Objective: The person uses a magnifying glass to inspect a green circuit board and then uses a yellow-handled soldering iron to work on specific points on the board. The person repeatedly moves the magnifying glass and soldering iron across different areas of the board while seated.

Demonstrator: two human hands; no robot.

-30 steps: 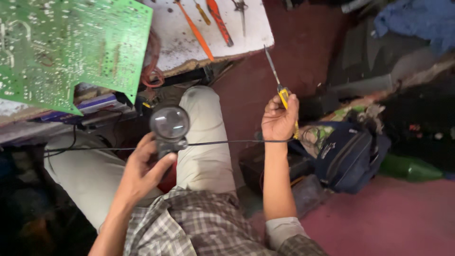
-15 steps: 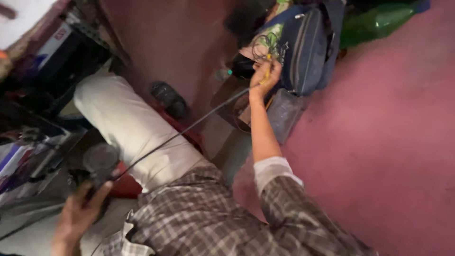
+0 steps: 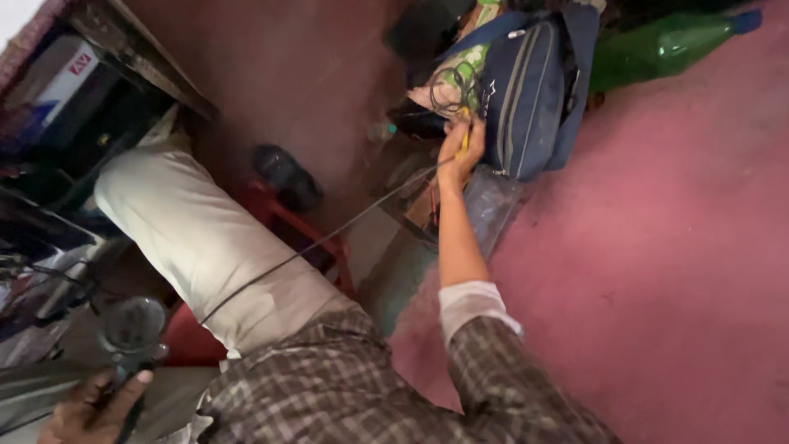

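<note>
My right hand [image 3: 457, 152] grips a yellow-handled screwdriver [image 3: 464, 138] tight beside the blue bag [image 3: 530, 99]. My left hand [image 3: 90, 407] wraps around a magnifying glass [image 3: 131, 329].

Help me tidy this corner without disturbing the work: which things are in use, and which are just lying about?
In use:
- magnifying lamp, gripped by the left hand
- yellow-handled screwdriver, held by the right hand at the blue bag
- black cord, running across the lap

Lying about:
- green bottle
- dark shoe
- red stool
</note>
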